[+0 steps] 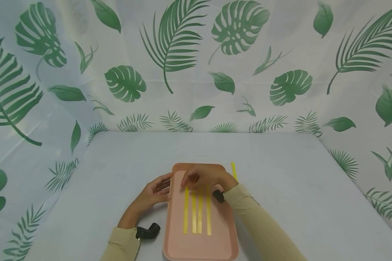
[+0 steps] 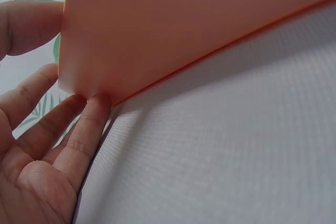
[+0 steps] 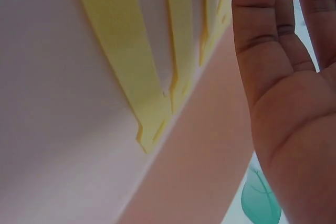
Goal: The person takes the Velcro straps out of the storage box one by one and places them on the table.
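Note:
A pink tray [image 1: 179,250] lies on the table, with several narrow yellow strips [image 1: 186,214] lengthwise on it, side by side. My left hand [image 1: 150,194] touches the tray's left side; in the left wrist view its spread fingertips [image 2: 98,109] meet the outer wall. Over the far part of the tray, my right hand [image 1: 204,177] bends its fingers down at the far end of the leftmost strip. Whether they pinch or only touch it cannot be told. The right wrist view shows strip ends with small notches near the tray's rim, beside the palm [image 3: 299,124].
Another yellow strip [image 1: 234,170] lies on the white table [image 1: 297,181], right of the tray's far end, partly hidden by the right wrist. A leaf-printed cloth [image 1: 196,83] stands behind and along both sides. Black wrist cameras [image 1: 147,232] sit on both wrists.

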`<state>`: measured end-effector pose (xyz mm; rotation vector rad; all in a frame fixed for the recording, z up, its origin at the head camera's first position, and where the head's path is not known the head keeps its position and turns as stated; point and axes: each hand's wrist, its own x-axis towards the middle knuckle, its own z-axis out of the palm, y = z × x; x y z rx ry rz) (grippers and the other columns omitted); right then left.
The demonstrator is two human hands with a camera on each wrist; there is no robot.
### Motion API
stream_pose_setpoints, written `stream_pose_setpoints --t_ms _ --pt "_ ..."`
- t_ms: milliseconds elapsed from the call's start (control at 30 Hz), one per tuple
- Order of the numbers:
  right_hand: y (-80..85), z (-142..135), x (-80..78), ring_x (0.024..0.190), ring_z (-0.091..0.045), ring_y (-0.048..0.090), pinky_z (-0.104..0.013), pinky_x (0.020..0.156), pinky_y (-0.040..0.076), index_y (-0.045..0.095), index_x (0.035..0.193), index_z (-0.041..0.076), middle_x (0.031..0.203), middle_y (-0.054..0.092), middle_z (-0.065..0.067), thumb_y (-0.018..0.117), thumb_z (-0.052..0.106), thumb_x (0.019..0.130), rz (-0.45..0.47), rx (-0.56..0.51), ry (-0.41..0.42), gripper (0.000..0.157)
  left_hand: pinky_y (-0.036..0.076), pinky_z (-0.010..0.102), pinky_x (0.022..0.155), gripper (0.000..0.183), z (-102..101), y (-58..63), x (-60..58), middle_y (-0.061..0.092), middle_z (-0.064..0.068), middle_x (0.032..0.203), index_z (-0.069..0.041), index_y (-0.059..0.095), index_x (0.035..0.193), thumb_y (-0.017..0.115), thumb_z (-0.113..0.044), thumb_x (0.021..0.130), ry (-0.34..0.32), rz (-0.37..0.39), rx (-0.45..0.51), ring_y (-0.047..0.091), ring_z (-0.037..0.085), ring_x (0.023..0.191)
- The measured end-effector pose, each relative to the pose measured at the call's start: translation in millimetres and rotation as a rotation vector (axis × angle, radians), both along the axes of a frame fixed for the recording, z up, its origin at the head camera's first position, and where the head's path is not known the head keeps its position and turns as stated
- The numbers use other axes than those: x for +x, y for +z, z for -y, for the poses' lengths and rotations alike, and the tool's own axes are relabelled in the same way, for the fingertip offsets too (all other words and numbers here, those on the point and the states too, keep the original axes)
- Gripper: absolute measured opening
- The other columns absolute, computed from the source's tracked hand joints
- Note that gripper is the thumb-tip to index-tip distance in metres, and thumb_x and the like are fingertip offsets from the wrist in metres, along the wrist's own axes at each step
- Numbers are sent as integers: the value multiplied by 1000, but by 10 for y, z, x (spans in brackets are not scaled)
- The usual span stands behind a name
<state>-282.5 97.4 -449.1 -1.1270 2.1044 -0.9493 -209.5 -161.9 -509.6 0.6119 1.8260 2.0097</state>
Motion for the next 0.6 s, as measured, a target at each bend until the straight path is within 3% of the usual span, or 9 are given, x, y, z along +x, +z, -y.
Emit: stream_pose_setpoints --t_ms 167,333,600 --pt "-7 52 0 87 -13 65 -25 86 55 76 104 6 99 72 -5 74 -3 86 8 2 10 20 45 28 107 77 1 11 8 30 32 154 5 28 154 69 2 89 8 2 -1 33 47 140" --pt "-21 94 -8 86 -9 62 -22 81 54 78 99 10 96 72 1 72 -6 85 -7 40 -14 23 45 29 107 77 0 3 0 31 32 153 5 29 153 70 1 88 13 -4 -9 34 47 140" --pt "-55 165 -6 68 -4 50 -18 63 45 78 96 8 91 73 1 73 -11 80 -30 45 17 25 45 30 107 76 2 -11 -10 31 31 154 4 29 153 69 1 89 17 1 -16 35 46 140"
